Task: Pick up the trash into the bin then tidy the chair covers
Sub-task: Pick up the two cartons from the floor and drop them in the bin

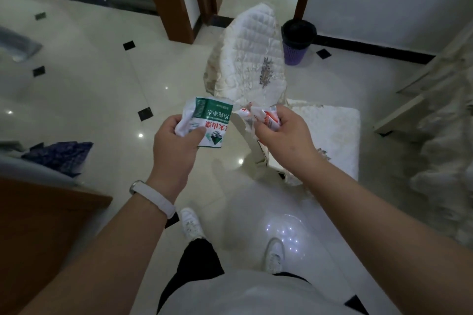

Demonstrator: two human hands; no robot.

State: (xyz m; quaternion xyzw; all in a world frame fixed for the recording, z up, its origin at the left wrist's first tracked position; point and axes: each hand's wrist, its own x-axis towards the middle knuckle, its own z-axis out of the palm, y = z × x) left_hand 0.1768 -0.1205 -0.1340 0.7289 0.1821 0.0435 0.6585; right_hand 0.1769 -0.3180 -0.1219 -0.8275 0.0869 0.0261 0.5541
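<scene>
Outstretched, left hand [176, 140] grips green wrapper [210, 120], right hand [284, 135] seemingly crumpled wrapper [258, 116].

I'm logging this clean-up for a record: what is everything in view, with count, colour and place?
green-and-white wrapper: one, green, white, some red print, held in the left hand
red-and-white wrapper: one, crumpled, held in the right hand
bin: one, purple basket with black liner, by the far wall
chair-back cover: one, white quilted, just left of the bin
seat cover: one, white, right of the right hand
blue patterned item: one, left side
wooden furniture: one, brown, lower left
floor: cream tiles, black diamond insets
wristband: one, white, left wrist
shoes: two, white, bottom centre
left hand: grips its wrapper
right hand: grips its wrapper
</scene>
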